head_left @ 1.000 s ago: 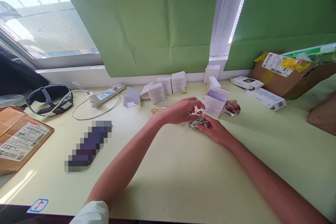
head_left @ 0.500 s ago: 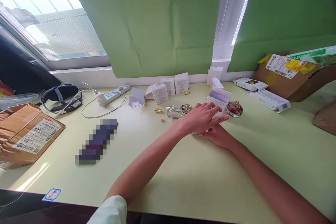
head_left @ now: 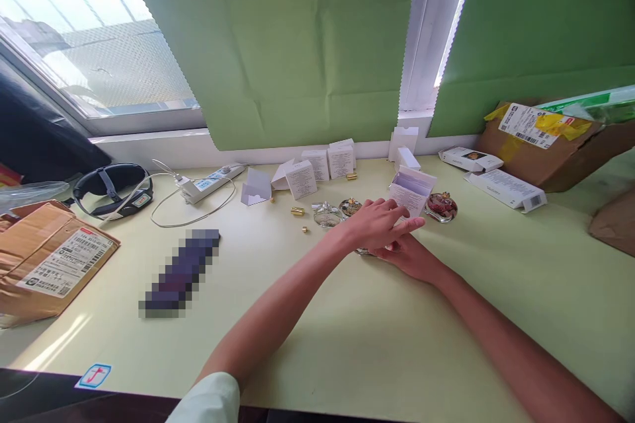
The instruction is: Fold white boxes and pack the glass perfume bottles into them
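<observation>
My left hand (head_left: 380, 223) lies flat with fingers stretched out, its tips at the lower edge of an open white carton (head_left: 414, 190). It holds nothing. Under it, my right hand (head_left: 411, 258) rests on the pale green table (head_left: 347, 344), closed round a small glass bottle (head_left: 364, 252); only the bottle's edge shows. Just behind my hands stand a clear glass bottle (head_left: 327, 215) and a gold-topped bottle (head_left: 350, 205). A red round bottle (head_left: 440, 206) sits right of the carton.
Small white cartons (head_left: 317, 168) and gold caps (head_left: 297, 211) lie near the window sill. A power strip (head_left: 211, 182), headset (head_left: 112, 188) and cardboard parcel (head_left: 49, 264) are at the left. Flat white boxes (head_left: 506, 188) and another parcel (head_left: 546, 139) are at the right.
My left hand left the top of the bottle, moved right and flattened toward the open carton, covering my right hand. The view shifted slightly, so two more bottles show.
</observation>
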Demonstrator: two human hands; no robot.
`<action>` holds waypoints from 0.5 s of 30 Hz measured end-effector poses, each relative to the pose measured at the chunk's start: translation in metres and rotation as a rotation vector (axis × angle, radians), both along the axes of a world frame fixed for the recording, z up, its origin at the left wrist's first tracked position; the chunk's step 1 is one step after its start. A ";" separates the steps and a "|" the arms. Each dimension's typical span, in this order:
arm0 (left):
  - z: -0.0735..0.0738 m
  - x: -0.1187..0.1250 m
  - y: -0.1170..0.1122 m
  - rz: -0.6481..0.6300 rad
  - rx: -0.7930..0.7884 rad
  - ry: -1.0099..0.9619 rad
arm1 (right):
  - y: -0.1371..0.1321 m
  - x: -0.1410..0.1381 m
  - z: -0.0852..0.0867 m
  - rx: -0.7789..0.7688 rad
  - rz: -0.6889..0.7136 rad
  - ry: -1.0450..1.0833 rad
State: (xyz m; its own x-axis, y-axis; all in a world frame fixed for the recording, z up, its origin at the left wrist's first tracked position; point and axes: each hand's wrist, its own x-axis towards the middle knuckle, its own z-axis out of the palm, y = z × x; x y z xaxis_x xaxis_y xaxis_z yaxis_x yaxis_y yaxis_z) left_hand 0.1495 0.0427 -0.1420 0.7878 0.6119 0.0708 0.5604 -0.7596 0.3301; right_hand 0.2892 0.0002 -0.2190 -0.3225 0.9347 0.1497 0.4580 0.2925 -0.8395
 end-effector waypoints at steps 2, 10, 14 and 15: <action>-0.002 0.000 0.001 0.000 -0.004 -0.003 | 0.000 0.000 0.003 -0.007 0.034 0.007; 0.004 0.000 -0.005 0.017 -0.048 -0.101 | -0.003 -0.006 0.007 0.029 0.076 0.032; 0.021 -0.009 -0.003 0.005 -0.215 -0.219 | -0.004 0.003 0.014 0.022 0.046 -0.020; 0.025 -0.011 -0.001 0.019 -0.222 -0.261 | -0.004 0.009 0.018 0.011 0.041 -0.037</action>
State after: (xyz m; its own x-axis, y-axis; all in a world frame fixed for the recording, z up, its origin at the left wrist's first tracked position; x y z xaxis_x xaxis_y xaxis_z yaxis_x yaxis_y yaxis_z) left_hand 0.1381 0.0415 -0.1170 0.7492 0.6490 0.1321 0.4484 -0.6438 0.6200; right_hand 0.2981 -0.0042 -0.2013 -0.3662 0.9188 0.1473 0.4759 0.3209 -0.8189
